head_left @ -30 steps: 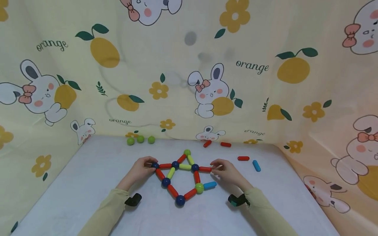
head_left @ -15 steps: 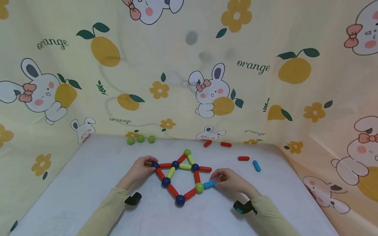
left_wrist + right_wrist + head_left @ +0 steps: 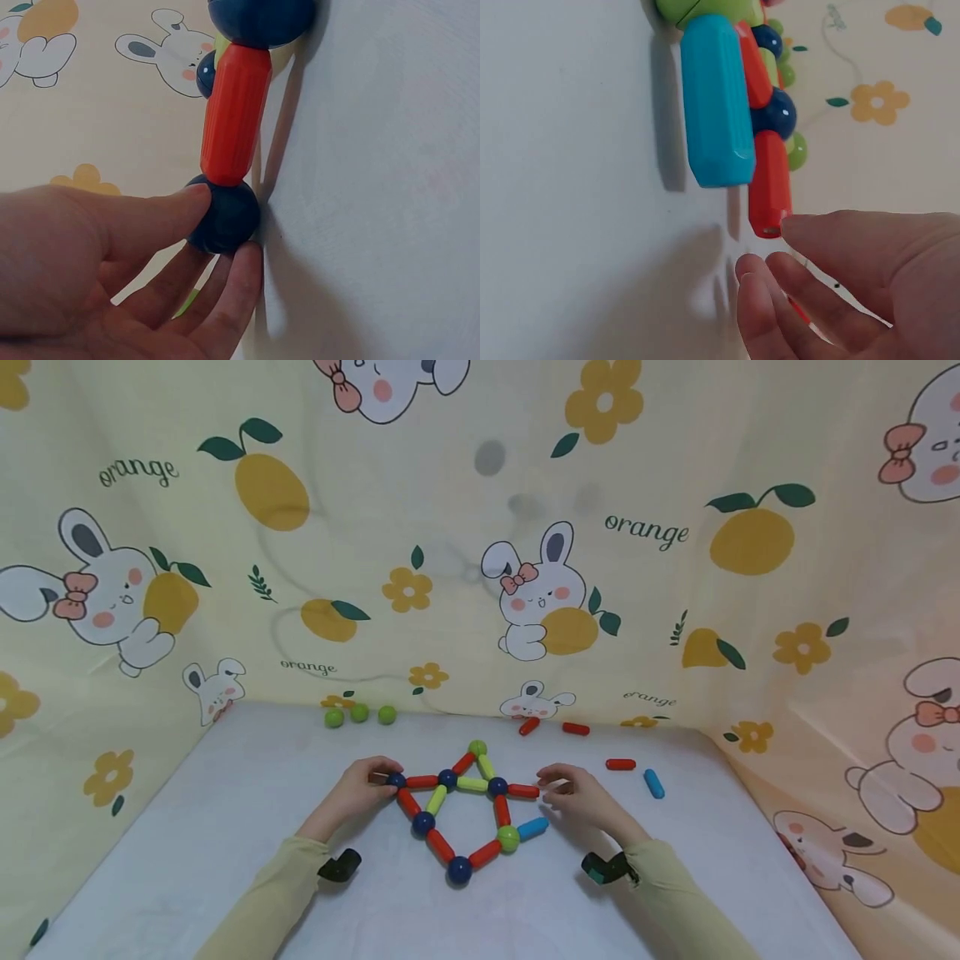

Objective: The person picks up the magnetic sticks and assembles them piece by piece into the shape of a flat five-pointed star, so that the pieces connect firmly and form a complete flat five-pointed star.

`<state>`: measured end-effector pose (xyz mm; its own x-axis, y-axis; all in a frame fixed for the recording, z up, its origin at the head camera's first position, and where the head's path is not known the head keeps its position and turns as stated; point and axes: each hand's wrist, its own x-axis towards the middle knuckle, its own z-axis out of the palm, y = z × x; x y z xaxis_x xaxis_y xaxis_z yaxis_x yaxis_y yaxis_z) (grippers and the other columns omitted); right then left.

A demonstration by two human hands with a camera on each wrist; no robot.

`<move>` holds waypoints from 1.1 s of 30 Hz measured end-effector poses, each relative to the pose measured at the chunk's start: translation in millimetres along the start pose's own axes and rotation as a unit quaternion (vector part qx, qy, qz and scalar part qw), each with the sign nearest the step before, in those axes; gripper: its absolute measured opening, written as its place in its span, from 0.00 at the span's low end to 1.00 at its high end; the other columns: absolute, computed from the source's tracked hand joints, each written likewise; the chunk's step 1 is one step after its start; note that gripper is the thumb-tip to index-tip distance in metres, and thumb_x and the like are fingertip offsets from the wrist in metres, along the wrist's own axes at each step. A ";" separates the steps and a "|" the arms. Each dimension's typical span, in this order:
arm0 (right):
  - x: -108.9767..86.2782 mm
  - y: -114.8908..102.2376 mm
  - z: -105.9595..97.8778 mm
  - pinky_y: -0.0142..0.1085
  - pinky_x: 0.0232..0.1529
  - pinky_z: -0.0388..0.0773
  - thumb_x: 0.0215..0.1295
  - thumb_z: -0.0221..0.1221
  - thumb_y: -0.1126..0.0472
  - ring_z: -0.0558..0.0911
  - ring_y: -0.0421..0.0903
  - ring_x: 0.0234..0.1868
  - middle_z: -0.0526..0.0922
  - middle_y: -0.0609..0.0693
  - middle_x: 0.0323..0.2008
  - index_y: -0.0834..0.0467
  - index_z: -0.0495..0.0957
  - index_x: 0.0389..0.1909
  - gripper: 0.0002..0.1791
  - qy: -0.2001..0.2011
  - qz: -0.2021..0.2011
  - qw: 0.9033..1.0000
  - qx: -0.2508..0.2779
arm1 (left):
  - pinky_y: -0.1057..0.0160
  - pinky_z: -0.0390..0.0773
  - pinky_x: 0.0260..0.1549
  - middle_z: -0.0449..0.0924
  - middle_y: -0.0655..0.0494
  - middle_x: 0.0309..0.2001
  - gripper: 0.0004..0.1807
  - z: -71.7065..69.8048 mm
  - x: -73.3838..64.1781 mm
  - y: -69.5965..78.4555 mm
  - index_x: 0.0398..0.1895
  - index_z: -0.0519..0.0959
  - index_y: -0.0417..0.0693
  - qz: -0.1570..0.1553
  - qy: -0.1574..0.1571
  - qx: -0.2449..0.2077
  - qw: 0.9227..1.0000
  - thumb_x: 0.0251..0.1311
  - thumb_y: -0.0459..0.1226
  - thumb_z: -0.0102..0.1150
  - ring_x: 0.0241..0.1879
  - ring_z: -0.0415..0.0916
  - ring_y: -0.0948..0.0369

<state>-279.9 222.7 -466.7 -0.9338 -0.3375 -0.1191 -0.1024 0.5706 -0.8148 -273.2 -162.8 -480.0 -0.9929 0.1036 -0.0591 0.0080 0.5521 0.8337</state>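
Note:
My left hand (image 3: 363, 793) pinches a dark blue ball (image 3: 225, 216) at the left corner of a magnetic stick-and-ball frame, with thumb on one side and fingertips on the other. A red rod (image 3: 236, 116) joins that ball to another blue ball (image 3: 262, 19). My right hand (image 3: 577, 793) hovers by the free end of a red rod (image 3: 770, 184) that sticks out rightward from the frame. Its thumb tip is right at the rod's end, while the loosely bent fingers hold nothing. Nearer me, a light blue rod (image 3: 718, 105) juts from a green ball (image 3: 508, 838).
Several loose pieces lie toward the back: green balls (image 3: 360, 713) at left, red rods (image 3: 576, 728) and a blue rod (image 3: 654, 783) at right. A dark blue ball (image 3: 459, 870) forms the frame's nearest corner. Printed cloth (image 3: 450, 635) rises behind the white table (image 3: 262, 760).
My right hand went from the red rod's end down to the light blue rod's tip, then back up beside the red rod. My left hand stays on the blue ball.

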 end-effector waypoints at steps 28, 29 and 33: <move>-57.9 -21.4 7.1 0.38 0.39 0.79 0.68 0.57 0.57 0.80 0.52 0.37 0.82 0.55 0.41 0.65 0.76 0.52 0.18 -0.099 0.003 0.993 0.069 | 0.58 0.79 0.43 0.80 0.51 0.46 0.14 -18.4 15.3 4.2 0.51 0.78 0.42 -0.009 -0.079 0.014 0.997 0.62 0.33 0.59 0.43 0.77 0.57; -59.9 -23.3 12.0 0.37 0.37 0.79 0.69 0.57 0.57 0.80 0.52 0.36 0.82 0.56 0.39 0.65 0.77 0.51 0.18 -0.116 0.012 0.990 0.079 | 0.58 0.80 0.42 0.80 0.51 0.45 0.13 -18.7 16.6 4.7 0.51 0.79 0.42 -0.012 -0.081 0.012 0.997 0.63 0.33 0.59 0.42 0.77 0.57; -64.3 -30.4 31.6 0.33 0.30 0.78 0.70 0.55 0.55 0.82 0.51 0.29 0.83 0.56 0.34 0.65 0.79 0.48 0.17 -0.165 0.043 0.980 0.106 | 0.59 0.80 0.41 0.81 0.52 0.43 0.13 -17.8 21.7 6.0 0.50 0.79 0.41 -0.017 -0.081 0.008 0.997 0.63 0.33 0.58 0.41 0.77 0.58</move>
<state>-205.9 203.5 -452.2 -0.7702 -0.5385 -0.3417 0.0783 0.4520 -0.8886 -296.9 -171.9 -466.5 -0.9602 0.2161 -0.1767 -0.0228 0.5701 0.8212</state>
